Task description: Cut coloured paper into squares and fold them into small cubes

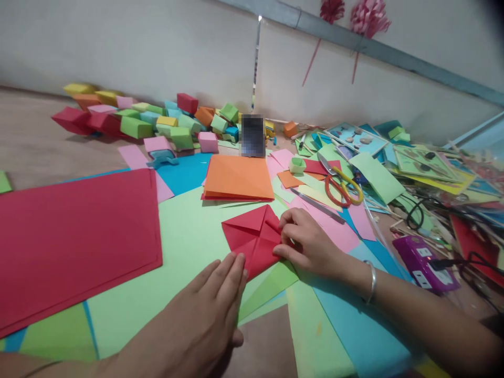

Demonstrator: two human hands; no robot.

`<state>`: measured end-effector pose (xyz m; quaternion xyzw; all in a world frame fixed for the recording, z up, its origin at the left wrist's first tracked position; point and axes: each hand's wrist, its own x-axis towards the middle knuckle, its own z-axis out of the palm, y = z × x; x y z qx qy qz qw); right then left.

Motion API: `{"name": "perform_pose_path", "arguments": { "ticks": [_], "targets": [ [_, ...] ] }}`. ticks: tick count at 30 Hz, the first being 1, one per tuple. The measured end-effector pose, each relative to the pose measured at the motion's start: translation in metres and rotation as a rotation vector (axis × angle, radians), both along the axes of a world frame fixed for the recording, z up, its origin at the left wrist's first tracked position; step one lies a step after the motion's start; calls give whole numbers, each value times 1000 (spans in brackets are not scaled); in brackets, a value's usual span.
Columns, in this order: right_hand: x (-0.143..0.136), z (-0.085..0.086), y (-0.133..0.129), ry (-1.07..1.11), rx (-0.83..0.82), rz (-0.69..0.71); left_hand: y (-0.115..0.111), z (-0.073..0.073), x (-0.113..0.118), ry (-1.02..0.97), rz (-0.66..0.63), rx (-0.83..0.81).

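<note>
A small red paper (pixel 252 239) lies on the light green sheet (pixel 185 231) in the middle, its corners folded in towards its centre. My left hand (pixel 212 304) lies flat with fingers stretched out, fingertips resting on the paper's lower left edge. At the right side, my right hand (pixel 311 241) pinches the red paper's edge between thumb and fingers, lifting a flap slightly. Just behind stands a low stack of orange squares (pixel 238 177), with red ones beneath. Large red sheets (pixel 79 241) lie to the left.
Many folded paper boxes (pixel 136 127) sit along the wall at the back left. Scissors (pixel 340 184) and a metal blade (pixel 317 205) lie behind my right hand. A purple power strip (pixel 425 262) with black cables and paper scraps are at the right.
</note>
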<state>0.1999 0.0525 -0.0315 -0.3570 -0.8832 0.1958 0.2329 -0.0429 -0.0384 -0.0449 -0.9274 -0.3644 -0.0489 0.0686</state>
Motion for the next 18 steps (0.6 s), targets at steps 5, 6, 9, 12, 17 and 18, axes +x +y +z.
{"name": "perform_pose_path", "arguments": {
  "ticks": [5, 6, 9, 12, 17, 18],
  "targets": [
    [-3, 1, -12, 9, -47, -86, -2, 1, 1, 2, 2, 31],
    [-4, 0, -14, 3, -53, -112, -2, 1, 1, 0, -4, 38],
    [-6, -1, -18, -28, -45, -169, -3, 2, 1, 13, -12, 43],
    [-7, -3, -18, -56, 2, -198, -2, 5, 2, 22, 10, 37],
    [-9, -7, -18, -125, 84, -173, 3, 2, 1, 26, -18, 7],
    [-9, -8, -18, -151, 106, -166, 4, 0, 1, 29, -17, 0]
  ]
}}
